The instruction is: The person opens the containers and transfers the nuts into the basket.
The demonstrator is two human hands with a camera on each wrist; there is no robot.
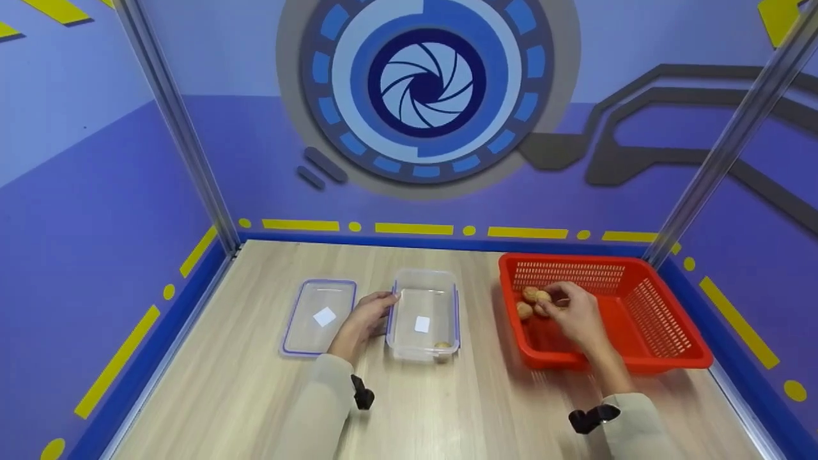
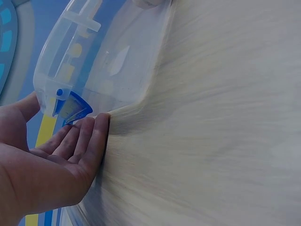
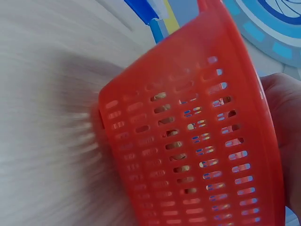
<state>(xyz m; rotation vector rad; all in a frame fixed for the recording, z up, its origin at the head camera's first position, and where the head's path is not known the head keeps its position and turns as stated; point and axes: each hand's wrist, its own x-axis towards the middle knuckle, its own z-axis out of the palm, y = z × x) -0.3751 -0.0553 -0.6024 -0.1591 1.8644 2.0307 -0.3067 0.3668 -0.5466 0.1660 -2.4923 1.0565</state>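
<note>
My left hand (image 1: 367,319) holds the left side of a clear plastic food container (image 1: 422,350), thumb at the rim and fingers against the outer wall. In the left wrist view, those fingertips (image 2: 101,123) sit beside the blue side latch (image 2: 75,108). Inside the container, one walnut (image 1: 442,345) lies in the near right corner. Over on the right, my right hand (image 1: 578,316) reaches into a red plastic basket (image 1: 639,332) and pinches a walnut (image 1: 543,296) between thumb and fingers. More walnuts (image 1: 524,310) lie by the basket's left wall. The right wrist view shows mostly that slotted wall (image 3: 188,141).
Left of the container, its clear lid (image 1: 307,332) with a blue seal lies flat on the wooden table (image 1: 473,409). Patterned blue panels (image 1: 255,166) enclose the table at the back and sides, with metal posts (image 1: 185,134) at the corners.
</note>
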